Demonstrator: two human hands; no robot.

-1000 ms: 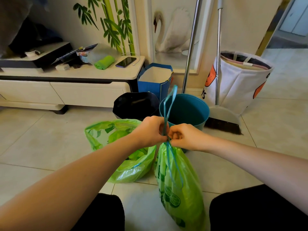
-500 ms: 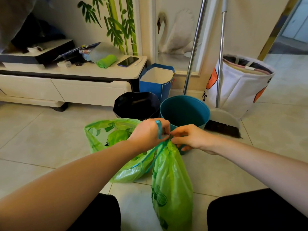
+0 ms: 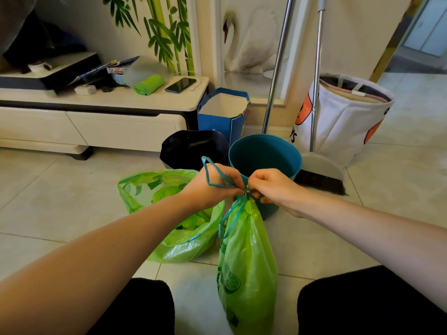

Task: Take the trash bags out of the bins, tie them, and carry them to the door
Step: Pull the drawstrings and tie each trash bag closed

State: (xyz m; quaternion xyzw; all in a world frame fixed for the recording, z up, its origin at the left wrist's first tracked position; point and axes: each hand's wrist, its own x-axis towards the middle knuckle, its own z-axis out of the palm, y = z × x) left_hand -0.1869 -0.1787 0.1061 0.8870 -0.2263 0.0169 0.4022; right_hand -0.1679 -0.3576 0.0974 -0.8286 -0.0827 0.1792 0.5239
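A full green trash bag [image 3: 246,257] hangs between my knees, its neck gathered by a blue drawstring [image 3: 219,178]. My left hand [image 3: 212,187] pinches the drawstring, a loop of which lies over its back. My right hand [image 3: 273,187] pinches the string at the bag's neck, right against the left hand. A second green trash bag [image 3: 174,213] lies open on the floor to the left, partly behind my left forearm. Beyond my hands stand a teal bin [image 3: 266,155] and a black bin [image 3: 193,148], both without bags.
A broom [image 3: 316,76] with dustpan and a metal pole [image 3: 278,66] lean on the wall behind the teal bin. A blue paper bag [image 3: 222,117], a white fabric basket [image 3: 343,119] and a low TV cabinet [image 3: 96,117] stand nearby. A doorway [image 3: 420,39] opens at the far right.
The drawstring that stood up above my hands has come down and now loops over my left hand. My hands stay together at the bag's neck, working the string.
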